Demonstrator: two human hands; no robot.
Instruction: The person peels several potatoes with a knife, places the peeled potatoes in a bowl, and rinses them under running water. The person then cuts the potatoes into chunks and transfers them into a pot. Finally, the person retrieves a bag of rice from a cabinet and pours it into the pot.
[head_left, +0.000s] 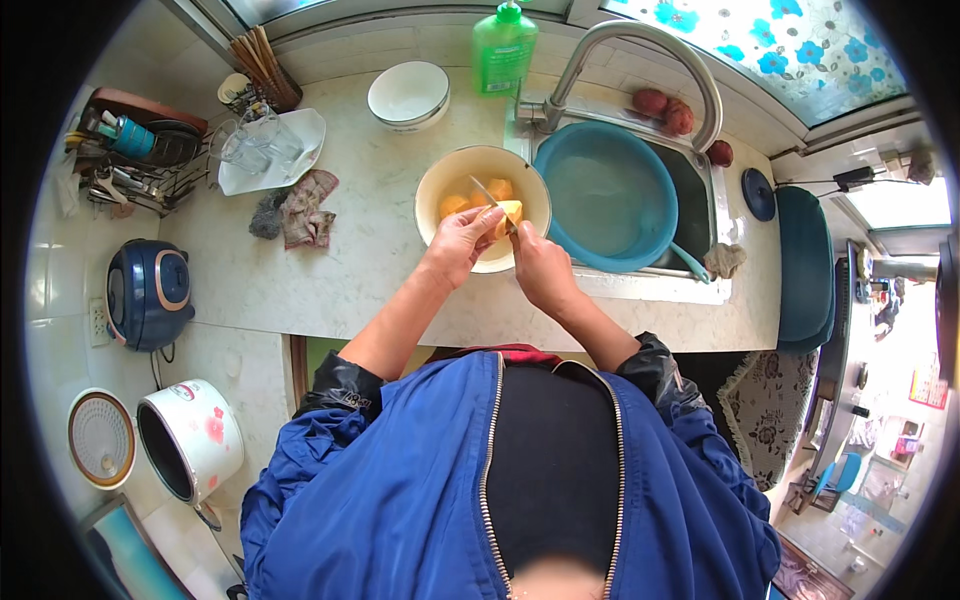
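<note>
Over a cream enamel bowl (433, 176), my left hand (461, 244) holds a peeled yellow piece of potato or similar root (510, 211). My right hand (544, 262) grips a knife (484, 190), its blade angled up and left against that piece. The knife's handle is mostly hidden in my fingers. More peeled yellow pieces (454, 205) lie in the bowl below. Beside the bowl, a blue plastic basin (607, 199) with cloudy water rests over the sink.
A curved faucet (637, 30) arches over the basin. Red-skinned potatoes (649, 102) sit behind the sink. At the back are a white bowl (409, 94) and a green pump bottle (505, 56). Leftward are a tray (311, 131) with glass mugs, a rag (307, 206) and a blue rice cooker (146, 296).
</note>
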